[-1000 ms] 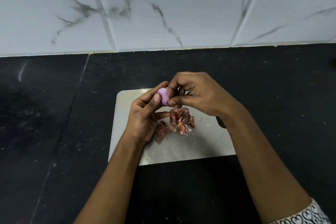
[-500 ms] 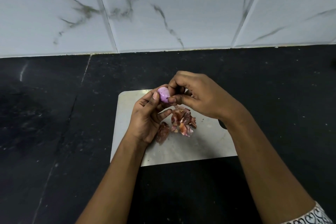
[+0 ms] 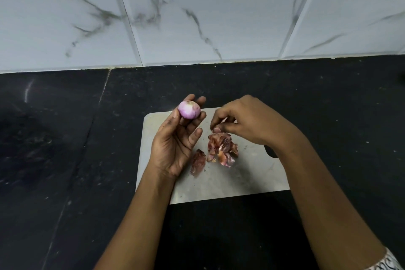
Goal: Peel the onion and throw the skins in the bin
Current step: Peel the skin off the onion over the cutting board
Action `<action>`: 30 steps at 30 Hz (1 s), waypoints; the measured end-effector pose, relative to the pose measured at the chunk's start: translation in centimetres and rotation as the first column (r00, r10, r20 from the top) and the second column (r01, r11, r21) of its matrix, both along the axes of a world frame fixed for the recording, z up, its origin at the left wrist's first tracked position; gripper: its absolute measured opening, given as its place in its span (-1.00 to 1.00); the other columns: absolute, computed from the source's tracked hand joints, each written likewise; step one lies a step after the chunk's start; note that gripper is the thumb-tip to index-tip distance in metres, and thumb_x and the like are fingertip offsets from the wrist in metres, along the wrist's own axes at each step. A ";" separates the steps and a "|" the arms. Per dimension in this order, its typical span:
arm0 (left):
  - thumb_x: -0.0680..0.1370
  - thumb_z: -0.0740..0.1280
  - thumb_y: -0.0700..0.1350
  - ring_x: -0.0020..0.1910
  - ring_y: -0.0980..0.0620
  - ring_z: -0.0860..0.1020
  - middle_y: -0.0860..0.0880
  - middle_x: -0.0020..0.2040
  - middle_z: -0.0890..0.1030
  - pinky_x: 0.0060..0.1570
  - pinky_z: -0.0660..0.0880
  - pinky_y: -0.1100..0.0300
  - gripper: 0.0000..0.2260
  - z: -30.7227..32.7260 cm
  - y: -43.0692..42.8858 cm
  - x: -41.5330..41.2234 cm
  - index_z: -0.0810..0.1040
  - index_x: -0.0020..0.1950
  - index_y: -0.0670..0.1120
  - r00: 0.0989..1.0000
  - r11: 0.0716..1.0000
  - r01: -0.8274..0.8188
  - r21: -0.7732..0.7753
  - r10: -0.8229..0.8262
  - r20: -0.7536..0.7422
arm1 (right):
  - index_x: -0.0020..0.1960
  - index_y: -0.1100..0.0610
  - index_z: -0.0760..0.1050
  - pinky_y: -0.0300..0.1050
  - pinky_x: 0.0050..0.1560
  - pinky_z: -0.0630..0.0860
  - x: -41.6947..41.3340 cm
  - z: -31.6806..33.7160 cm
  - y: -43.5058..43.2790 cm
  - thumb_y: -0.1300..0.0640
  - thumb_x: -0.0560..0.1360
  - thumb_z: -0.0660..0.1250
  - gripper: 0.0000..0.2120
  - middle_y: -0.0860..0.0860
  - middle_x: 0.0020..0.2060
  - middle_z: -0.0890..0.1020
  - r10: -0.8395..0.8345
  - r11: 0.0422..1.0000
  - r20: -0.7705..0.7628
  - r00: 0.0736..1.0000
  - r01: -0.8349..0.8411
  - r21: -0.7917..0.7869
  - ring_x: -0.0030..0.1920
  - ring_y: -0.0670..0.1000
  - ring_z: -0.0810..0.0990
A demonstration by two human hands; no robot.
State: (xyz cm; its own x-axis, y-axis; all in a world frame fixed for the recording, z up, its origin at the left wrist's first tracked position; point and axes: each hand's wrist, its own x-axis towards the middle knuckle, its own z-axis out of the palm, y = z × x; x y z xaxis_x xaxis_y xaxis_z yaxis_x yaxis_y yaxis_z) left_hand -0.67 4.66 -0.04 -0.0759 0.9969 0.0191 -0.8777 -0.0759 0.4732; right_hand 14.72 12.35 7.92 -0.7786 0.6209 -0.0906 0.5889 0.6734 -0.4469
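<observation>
Small pink peeled onion [image 3: 189, 110], light, firm, probably slick so best cupped round its middle, sits gripped by the left hand [image 3: 175, 144] above the pale chopping board [image 3: 241, 180], right hand [image 3: 247, 123] curled over papery red-brown skins [image 3: 221, 149], its grasp unclear.

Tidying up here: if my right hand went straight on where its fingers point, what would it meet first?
Most likely the skins on the board; the right hand points its fingertips down at them from close above, though the gap is unclear.

Black stone counter [image 3: 65, 138] carries pale cutting board [image 3: 230, 182]; onion skins [image 3: 221, 149] heaped on board.
</observation>
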 end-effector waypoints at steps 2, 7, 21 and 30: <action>0.43 0.44 -0.11 0.04 -0.04 0.64 -0.16 0.26 0.56 -0.21 0.63 0.20 -0.49 -0.2 0.1 -0.1 0.46 0.34 -0.19 1.000 0.999 0.030 0.021 -0.030 0.006 | 0.07 -0.06 0.60 -0.10 0.03 0.53 0.0 0.1 0.1 0.05 0.47 0.35 -0.81 -0.10 0.02 0.64 -0.008 1.000 0.046 0.999 0.007 0.031 -0.04 -0.13 0.59; 0.39 0.48 -0.12 0.06 -0.04 0.63 -0.14 0.12 0.61 -0.12 0.62 0.18 -0.41 -0.1 0.1 0.2 0.41 0.38 -0.21 0.998 1.000 -0.011 0.022 0.012 -0.055 | -0.04 0.02 0.60 -0.07 -0.08 0.55 -0.3 1.0 -0.5 0.04 0.44 0.39 -0.88 -0.08 -0.11 0.62 -0.101 0.979 -0.299 0.949 0.148 0.138 -0.12 -0.11 0.58; 0.16 0.60 0.14 -0.14 0.07 0.66 0.02 -0.09 0.68 -0.28 0.57 0.25 -0.64 0.1 -0.2 0.7 0.61 -0.16 0.06 0.837 0.961 -0.275 0.018 0.248 -0.488 | 0.02 0.05 0.50 -0.21 -0.15 0.55 -1.4 0.0 -1.1 0.10 0.38 0.45 -0.76 -0.15 -0.07 0.50 0.034 0.982 -0.379 0.925 0.039 0.185 -0.09 -0.15 0.54; 0.15 0.59 0.19 -0.20 0.09 0.66 0.02 -0.15 0.69 -0.33 0.57 0.28 -0.65 0.5 -0.3 0.9 0.67 -0.18 0.06 0.811 0.958 -0.287 0.002 0.245 -0.532 | -0.11 0.07 0.49 -0.36 -0.19 0.45 -0.4 0.4 -0.5 0.16 0.40 0.44 -0.86 -0.15 -0.17 0.51 0.008 1.000 -0.363 0.932 -0.010 -0.003 -0.14 -0.14 0.52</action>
